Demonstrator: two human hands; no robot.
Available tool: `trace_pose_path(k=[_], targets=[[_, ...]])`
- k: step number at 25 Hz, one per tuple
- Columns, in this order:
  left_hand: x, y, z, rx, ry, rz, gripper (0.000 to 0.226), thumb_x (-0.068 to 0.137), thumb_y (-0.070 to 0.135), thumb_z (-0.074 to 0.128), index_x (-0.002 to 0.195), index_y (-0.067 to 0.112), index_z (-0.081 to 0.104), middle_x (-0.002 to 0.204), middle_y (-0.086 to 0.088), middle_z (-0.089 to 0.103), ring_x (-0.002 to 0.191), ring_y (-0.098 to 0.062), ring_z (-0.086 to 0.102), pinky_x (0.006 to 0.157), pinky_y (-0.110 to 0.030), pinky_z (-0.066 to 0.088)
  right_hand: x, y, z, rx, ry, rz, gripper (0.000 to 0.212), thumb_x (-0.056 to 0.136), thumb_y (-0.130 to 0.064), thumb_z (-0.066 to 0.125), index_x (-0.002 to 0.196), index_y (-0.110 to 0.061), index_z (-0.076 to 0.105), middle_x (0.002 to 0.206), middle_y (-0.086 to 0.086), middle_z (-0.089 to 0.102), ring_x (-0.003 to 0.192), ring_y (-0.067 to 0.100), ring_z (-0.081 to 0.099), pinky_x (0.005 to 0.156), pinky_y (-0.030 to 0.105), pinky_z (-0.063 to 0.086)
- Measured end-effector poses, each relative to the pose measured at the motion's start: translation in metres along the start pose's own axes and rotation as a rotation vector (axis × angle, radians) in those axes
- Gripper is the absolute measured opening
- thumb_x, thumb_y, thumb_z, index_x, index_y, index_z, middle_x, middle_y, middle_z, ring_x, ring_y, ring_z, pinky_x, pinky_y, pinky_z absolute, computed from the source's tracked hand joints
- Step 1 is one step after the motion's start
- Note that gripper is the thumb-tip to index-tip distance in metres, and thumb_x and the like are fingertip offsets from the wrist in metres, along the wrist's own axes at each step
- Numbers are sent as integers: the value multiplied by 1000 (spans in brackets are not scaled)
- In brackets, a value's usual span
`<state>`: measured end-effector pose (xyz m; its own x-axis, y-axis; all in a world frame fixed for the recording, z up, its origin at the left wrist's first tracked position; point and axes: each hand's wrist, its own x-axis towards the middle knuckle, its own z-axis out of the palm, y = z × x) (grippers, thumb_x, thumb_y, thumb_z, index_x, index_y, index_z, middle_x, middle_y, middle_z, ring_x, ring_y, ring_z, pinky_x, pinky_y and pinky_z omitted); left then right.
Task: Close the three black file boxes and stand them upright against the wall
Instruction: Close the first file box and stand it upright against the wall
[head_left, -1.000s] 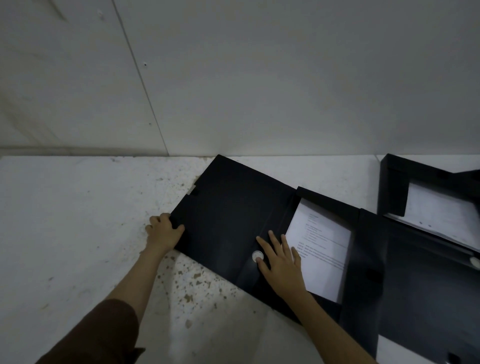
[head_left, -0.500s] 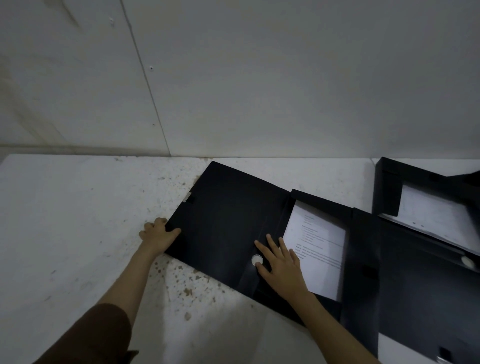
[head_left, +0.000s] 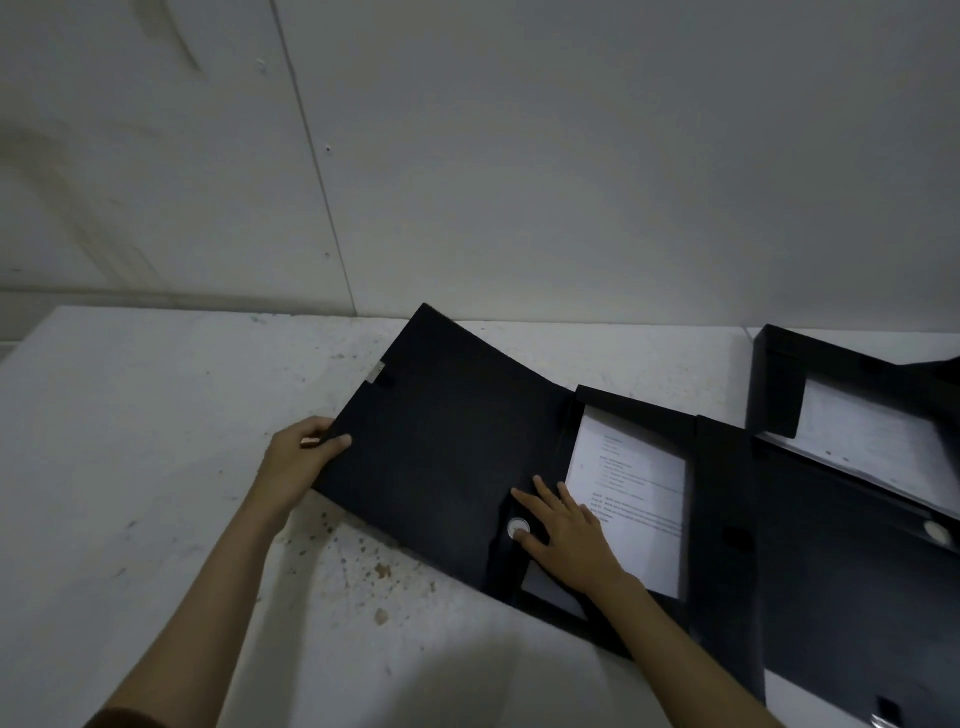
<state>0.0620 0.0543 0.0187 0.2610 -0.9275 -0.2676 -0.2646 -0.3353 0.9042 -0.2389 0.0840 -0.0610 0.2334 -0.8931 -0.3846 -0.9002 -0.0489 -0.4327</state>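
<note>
An open black file box (head_left: 722, 483) lies on the white surface with printed paper (head_left: 631, 478) inside. Its big lid flap (head_left: 447, 441) spreads to the left and is lifted a little off the surface. My left hand (head_left: 301, 457) grips the flap's left corner, thumb on top. My right hand (head_left: 566, 530) rests flat on the box's left wall beside a round white button (head_left: 518, 528). A second open black box (head_left: 841, 566) overlaps on the right. A third open box (head_left: 779, 384) with paper lies at the far right by the wall.
The grey wall (head_left: 519, 156) rises just behind the boxes. The white stained surface (head_left: 156, 467) stretches to the left, with its left edge visible at the far left. Brown specks dot it near my forearms.
My left hand has closed on the lid flap's left corner and raised it off the surface. My right hand stays pressed by the white button.
</note>
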Motion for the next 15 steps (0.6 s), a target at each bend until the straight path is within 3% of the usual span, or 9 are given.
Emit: trace_pose_path(k=[3, 6, 8, 11, 13, 15], targets=[[-32, 43, 6, -47, -100, 126, 18, 91, 17, 52, 101, 15, 67, 101, -1, 68, 93, -18, 64, 71, -22, 47, -6, -20, -34, 360, 17, -2, 42, 94, -36, 44, 136, -31, 36, 144, 4, 44, 137, 23, 35, 108, 34, 31], [-64, 75, 22, -22, -305, 251, 33, 93, 35, 44, 116, 23, 63, 116, 11, 65, 107, -4, 59, 89, -21, 44, -28, -52, -80, 779, 185, -86, 43, 95, -39, 39, 136, -39, 29, 121, 3, 58, 111, 16, 58, 98, 32, 42], [-78, 86, 43, 16, -439, 326, 36, 91, 44, 41, 120, 34, 60, 121, 18, 63, 113, 4, 56, 94, -18, 42, -49, -63, -108, 923, 263, -135, 46, 94, -46, 32, 138, -45, 19, 117, -3, 57, 101, 15, 62, 93, 35, 48], [-92, 87, 84, 116, -551, 414, 34, 94, 39, 39, 124, 44, 52, 128, 23, 53, 118, 11, 47, 94, -12, 39, -81, -64, -139, 1010, 285, -188, 49, 88, -57, 32, 134, -54, 14, 118, -14, 51, 103, 13, 61, 88, 35, 51], [-99, 80, 115, 187, -601, 465, 37, 96, 33, 39, 129, 48, 43, 134, 24, 45, 123, 14, 39, 96, -9, 37, -98, -52, -148, 1017, 299, -194, 51, 92, -42, 44, 131, -57, 16, 129, -7, 49, 111, 16, 57, 88, 32, 51], [-102, 67, 142, 229, -628, 492, 42, 96, 32, 39, 132, 52, 31, 141, 22, 35, 130, 10, 33, 108, -16, 30, -109, -33, -151, 1000, 306, -177, 64, 93, -16, 48, 133, -54, 17, 137, 1, 45, 116, 18, 54, 84, 28, 53]])
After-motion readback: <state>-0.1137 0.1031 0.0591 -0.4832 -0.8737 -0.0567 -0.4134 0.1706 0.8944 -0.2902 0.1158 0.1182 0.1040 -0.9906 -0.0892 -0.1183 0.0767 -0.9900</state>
